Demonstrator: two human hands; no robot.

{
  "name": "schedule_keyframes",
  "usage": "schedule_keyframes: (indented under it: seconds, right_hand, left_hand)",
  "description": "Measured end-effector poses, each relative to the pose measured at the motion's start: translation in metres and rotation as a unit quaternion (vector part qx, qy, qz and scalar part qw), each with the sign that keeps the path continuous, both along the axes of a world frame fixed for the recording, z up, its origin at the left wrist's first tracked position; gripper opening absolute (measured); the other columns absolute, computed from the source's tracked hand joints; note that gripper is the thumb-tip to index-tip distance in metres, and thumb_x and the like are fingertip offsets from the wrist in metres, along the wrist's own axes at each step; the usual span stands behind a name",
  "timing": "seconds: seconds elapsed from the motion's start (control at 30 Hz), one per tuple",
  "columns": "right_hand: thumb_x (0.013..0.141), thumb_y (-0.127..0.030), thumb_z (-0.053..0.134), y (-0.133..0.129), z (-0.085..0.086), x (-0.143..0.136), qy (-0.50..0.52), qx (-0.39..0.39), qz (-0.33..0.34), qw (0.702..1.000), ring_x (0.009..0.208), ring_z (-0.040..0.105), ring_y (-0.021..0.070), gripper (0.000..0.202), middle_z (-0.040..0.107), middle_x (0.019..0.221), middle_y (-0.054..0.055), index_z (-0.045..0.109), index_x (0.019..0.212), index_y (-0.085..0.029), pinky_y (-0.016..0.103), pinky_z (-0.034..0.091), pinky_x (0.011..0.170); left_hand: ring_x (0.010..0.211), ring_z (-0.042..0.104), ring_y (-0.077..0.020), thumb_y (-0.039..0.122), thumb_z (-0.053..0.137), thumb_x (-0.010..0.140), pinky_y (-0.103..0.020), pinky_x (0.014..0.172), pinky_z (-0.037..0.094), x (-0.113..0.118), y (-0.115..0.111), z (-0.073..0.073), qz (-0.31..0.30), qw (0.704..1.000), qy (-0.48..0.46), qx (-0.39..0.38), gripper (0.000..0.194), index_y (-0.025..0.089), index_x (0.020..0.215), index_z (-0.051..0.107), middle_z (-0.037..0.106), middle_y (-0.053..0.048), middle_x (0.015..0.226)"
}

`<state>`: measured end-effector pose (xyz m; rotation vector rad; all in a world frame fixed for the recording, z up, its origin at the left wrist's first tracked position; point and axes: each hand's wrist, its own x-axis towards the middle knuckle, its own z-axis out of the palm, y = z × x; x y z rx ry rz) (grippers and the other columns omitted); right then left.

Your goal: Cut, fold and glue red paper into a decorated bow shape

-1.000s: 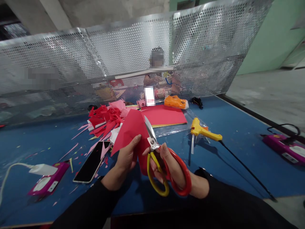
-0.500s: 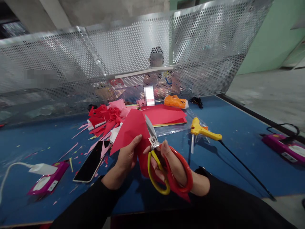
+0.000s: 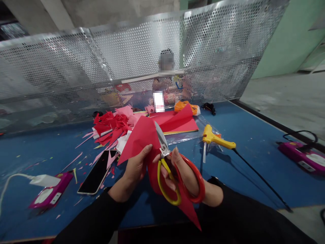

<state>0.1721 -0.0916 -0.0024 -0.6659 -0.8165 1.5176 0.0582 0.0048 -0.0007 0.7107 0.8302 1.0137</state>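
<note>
A sheet of red paper is pinched in my left hand, the thumb lying on top. My right hand grips a pair of scissors with one yellow and one red handle loop. The blades look closed or nearly so and lie along the right edge of the paper. Part of the red paper hangs below and behind the scissors, its pointed end showing under my right hand. Beyond the blades lies a stack of red sheets, its top sheet lifted into a curl.
Red and pink scraps heap at the left-back. A phone and a purple power strip lie left; a yellow glue gun, an orange packet and another power strip lie right. A perforated metal screen stands behind, a person beyond it.
The cut strip of red paper hangs lower beneath my right hand. The top sheet of the stack has curled upward. Both hands stay almost in place.
</note>
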Motion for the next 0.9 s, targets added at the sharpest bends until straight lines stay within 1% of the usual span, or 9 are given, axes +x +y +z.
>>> schedule_keyframes:
  seconds: [0.07, 0.2, 0.3, 0.4, 0.57, 0.63, 0.8, 0.9]
  right_hand:
    - [0.083, -0.079, 0.051, 0.0012, -0.0023, 0.0007, -0.003, -0.003, -0.001, 1.000, 0.034, 0.041, 0.0036, 0.063, 0.053, 0.063, -0.007, 0.060, 0.097, -0.018, 0.020, 0.031, 0.034]
    - [0.084, -0.079, 0.048, 0.0021, -0.0042, 0.0021, -0.007, 0.002, 0.000, 1.000, 0.035, 0.042, 0.0038, 0.066, 0.053, 0.064, -0.007, 0.062, 0.102, -0.017, 0.020, 0.032, 0.035]
    - [0.087, -0.077, 0.047, 0.0018, -0.0039, 0.0029, -0.013, 0.014, -0.002, 1.000, 0.035, 0.043, 0.0038, 0.065, 0.054, 0.065, -0.006, 0.062, 0.105, -0.017, 0.020, 0.033, 0.035]
    - [0.089, -0.075, 0.046, 0.0016, -0.0038, 0.0034, -0.012, 0.021, -0.008, 1.000, 0.035, 0.043, 0.0039, 0.062, 0.054, 0.065, -0.006, 0.063, 0.105, -0.017, 0.019, 0.033, 0.035]
    - [0.086, -0.077, 0.048, 0.0022, -0.0043, 0.0036, -0.026, 0.018, -0.008, 0.999, 0.034, 0.042, 0.0037, 0.064, 0.053, 0.062, -0.007, 0.063, 0.102, -0.017, 0.018, 0.033, 0.033]
    - [0.087, -0.077, 0.046, 0.0027, -0.0047, 0.0037, -0.031, 0.019, -0.017, 0.999, 0.034, 0.041, 0.0035, 0.064, 0.052, 0.061, -0.007, 0.064, 0.102, -0.016, 0.018, 0.033, 0.033]
    - [0.088, -0.074, 0.048, 0.0021, -0.0030, 0.0041, -0.049, 0.010, -0.027, 0.998, 0.034, 0.041, 0.0030, 0.061, 0.052, 0.061, -0.007, 0.064, 0.099, -0.017, 0.018, 0.032, 0.033]
    - [0.087, -0.076, 0.048, 0.0006, -0.0016, 0.0050, -0.048, 0.022, -0.023, 0.998, 0.034, 0.041, 0.0038, 0.060, 0.051, 0.056, -0.007, 0.062, 0.085, -0.018, 0.018, 0.032, 0.034]
  left_hand:
    - [0.077, 0.073, -0.0212, 0.016, 0.086, 0.064, -0.035, 0.084, 0.061, 0.0000, -0.0007, -0.0005, -0.002, 1.000, 0.001, 0.000, 0.023, 0.011, 0.081, 0.071, 0.076, -0.006, 0.078]
    - [0.078, 0.073, -0.0216, 0.018, 0.087, 0.064, -0.036, 0.087, 0.060, -0.0005, -0.0011, -0.0012, -0.009, 1.000, -0.001, 0.008, 0.023, 0.012, 0.078, 0.071, 0.075, -0.005, 0.076]
    - [0.085, 0.074, -0.0242, 0.021, 0.088, 0.062, -0.037, 0.092, 0.058, -0.0009, -0.0011, -0.0013, -0.033, 0.999, -0.006, 0.008, 0.024, 0.012, 0.075, 0.070, 0.073, -0.005, 0.070]
    - [0.092, 0.074, -0.0267, 0.021, 0.089, 0.062, -0.039, 0.095, 0.058, -0.0006, -0.0011, -0.0012, -0.038, 0.999, -0.009, 0.003, 0.026, 0.011, 0.077, 0.070, 0.075, -0.007, 0.075]
    - [0.092, 0.074, -0.0276, 0.016, 0.086, 0.064, -0.040, 0.093, 0.059, 0.0000, 0.0000, -0.0028, -0.023, 0.999, -0.006, -0.022, 0.027, 0.010, 0.086, 0.072, 0.078, -0.010, 0.091]
    - [0.093, 0.074, -0.0275, 0.015, 0.084, 0.065, -0.040, 0.093, 0.059, 0.0000, 0.0007, -0.0040, -0.018, 1.000, -0.007, -0.024, 0.027, 0.010, 0.088, 0.072, 0.078, -0.011, 0.094]
    - [0.096, 0.074, -0.0289, 0.015, 0.083, 0.066, -0.040, 0.095, 0.058, 0.0006, 0.0002, -0.0031, -0.021, 1.000, -0.017, -0.008, 0.022, 0.012, 0.085, 0.072, 0.078, -0.009, 0.084]
    - [0.097, 0.074, -0.0295, 0.016, 0.084, 0.065, -0.041, 0.097, 0.058, 0.0002, -0.0014, -0.0010, -0.034, 0.999, -0.014, -0.015, 0.025, 0.013, 0.087, 0.072, 0.078, -0.009, 0.087]
